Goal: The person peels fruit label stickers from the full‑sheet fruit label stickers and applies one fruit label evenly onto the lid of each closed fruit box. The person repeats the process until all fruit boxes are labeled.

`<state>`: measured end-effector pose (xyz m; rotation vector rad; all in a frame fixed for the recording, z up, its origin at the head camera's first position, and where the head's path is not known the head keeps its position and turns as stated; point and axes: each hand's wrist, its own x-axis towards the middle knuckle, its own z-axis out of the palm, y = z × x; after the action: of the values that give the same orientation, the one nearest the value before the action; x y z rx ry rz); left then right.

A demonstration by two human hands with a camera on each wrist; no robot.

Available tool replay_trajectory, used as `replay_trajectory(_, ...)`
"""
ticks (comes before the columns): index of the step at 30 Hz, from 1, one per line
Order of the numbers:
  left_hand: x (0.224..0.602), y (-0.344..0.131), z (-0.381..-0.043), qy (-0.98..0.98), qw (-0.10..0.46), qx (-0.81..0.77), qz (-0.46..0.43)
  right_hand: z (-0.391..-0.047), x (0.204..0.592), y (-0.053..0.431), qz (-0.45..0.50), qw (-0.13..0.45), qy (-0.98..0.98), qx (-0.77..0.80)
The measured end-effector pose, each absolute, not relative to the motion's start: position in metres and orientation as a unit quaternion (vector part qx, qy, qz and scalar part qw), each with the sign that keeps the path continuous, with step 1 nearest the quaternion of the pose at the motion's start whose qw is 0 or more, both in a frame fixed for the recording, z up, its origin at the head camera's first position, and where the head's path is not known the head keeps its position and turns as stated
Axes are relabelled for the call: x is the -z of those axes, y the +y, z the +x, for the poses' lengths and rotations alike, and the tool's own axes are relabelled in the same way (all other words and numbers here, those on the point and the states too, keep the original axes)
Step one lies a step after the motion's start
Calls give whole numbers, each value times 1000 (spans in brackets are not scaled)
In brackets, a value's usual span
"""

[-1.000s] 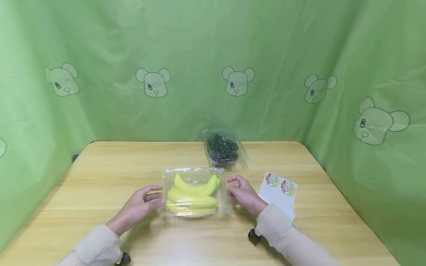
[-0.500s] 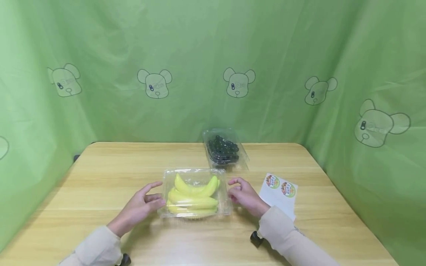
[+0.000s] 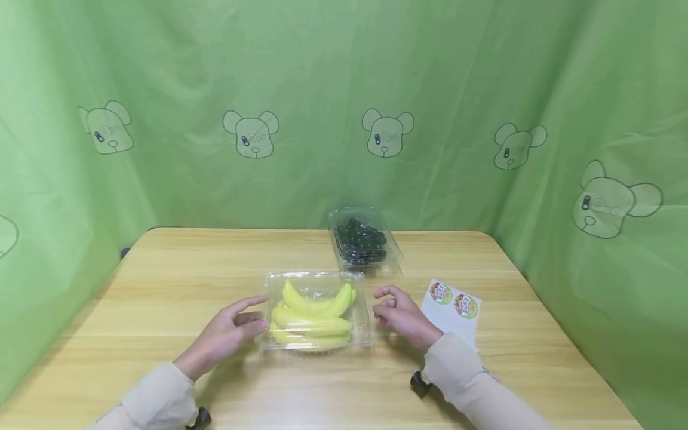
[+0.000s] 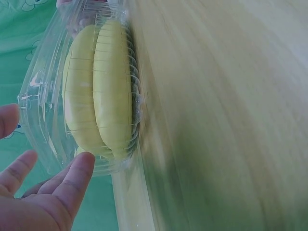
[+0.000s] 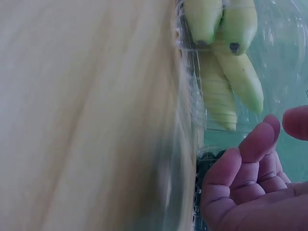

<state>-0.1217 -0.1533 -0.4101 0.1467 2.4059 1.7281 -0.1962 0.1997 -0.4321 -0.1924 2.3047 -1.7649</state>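
A clear plastic clamshell box [image 3: 314, 275] with its lid down stands on the table, holding several yellow bananas [image 3: 312, 326]. At its left side is my left hand [image 3: 220, 337], index finger and thumb reaching to the edge; in the left wrist view this hand's fingers [image 4: 77, 180] are extended beside the box wall. Just off the right side, my right hand [image 3: 404, 318] holds nothing, its fingers loosely bent. The right wrist view shows bent fingers [image 5: 224, 168] below the banana tips [image 5: 248, 86], a gap between them.
Behind the bananas stands another clear box [image 3: 344, 210] with dark grapes [image 3: 361, 239]. A white sheet [image 3: 448, 328] bearing two round colourful stickers [image 3: 465, 306] lies right of my right hand. Green curtains [image 3: 322, 71] surround the back and sides of the wooden table [image 3: 188, 263].
My right hand has drawn slightly to the right, away from the box. The left index finger has straightened a little along the box's edge. Box and bananas keep their place.
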Motion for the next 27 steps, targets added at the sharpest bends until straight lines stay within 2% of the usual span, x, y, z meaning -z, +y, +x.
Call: replay_trajectory(27,412,-152,-124,811,86,-577,40,-199,428,227,-75,51,848,522)
